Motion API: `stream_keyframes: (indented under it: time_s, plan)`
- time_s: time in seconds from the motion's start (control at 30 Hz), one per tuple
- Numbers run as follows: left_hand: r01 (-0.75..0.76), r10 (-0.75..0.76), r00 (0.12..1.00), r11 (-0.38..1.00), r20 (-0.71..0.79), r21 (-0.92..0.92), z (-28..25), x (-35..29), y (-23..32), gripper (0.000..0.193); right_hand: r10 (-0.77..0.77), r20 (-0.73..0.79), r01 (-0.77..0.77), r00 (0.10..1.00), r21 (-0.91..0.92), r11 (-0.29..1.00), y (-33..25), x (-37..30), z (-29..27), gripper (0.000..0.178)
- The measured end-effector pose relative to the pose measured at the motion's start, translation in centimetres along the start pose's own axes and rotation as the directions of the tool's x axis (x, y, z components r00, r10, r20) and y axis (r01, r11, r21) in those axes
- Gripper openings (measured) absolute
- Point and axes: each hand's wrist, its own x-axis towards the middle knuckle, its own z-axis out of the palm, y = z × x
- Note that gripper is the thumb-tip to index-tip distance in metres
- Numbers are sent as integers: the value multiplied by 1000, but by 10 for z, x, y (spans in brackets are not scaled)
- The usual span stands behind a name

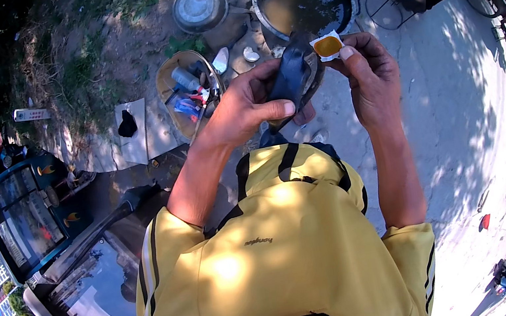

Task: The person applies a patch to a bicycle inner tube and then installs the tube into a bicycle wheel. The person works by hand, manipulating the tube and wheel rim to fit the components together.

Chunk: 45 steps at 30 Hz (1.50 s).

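1. Beyond my hands sits a round black basin (256, 2) with a pale rim, part-filled with murky brown water.
2. In front of me, near the basin's lower edge, is a black rubbery tube (294, 74): smooth, slightly shiny, flattened along its upper stretch, narrower lower down.
3. My left hand (249, 103) grips the tube, thumb laid across its face, fingers curled behind.
4. My right hand (372, 71), its skin smudged dark, pinches a patch between thumb and forefinger.
5. That patch (328, 46), just beside the tube, has an orange-brown, rounded middle framed by a crinkled, uneven white border.
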Motion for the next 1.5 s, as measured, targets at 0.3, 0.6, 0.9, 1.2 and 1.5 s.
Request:
stream_keyframes:
  time_s: [0.3,0.6,0.9,1.2,1.5]
  plan:
    - [49,-49,999,999,-12,23,0,-4,3,76,-145,7,142,989,-229,963,6,-22,18,10]
    - [15,-15,1000,1000,-7,27,-1,-2,-1,67,-303,109,322,947,-342,883,9,-17,19,9]
    - [10,-10,1000,1000,14,28,-2,2,-1,61,-275,152,314,949,-422,851,7,-16,18,11]
    - [51,-51,998,999,29,-15,-5,5,-1,67,-367,143,388,919,-491,780,11,-10,16,12]
    - [72,-72,997,997,6,-2,-10,5,-7,69,-404,241,467,883,-555,689,7,-13,20,16]
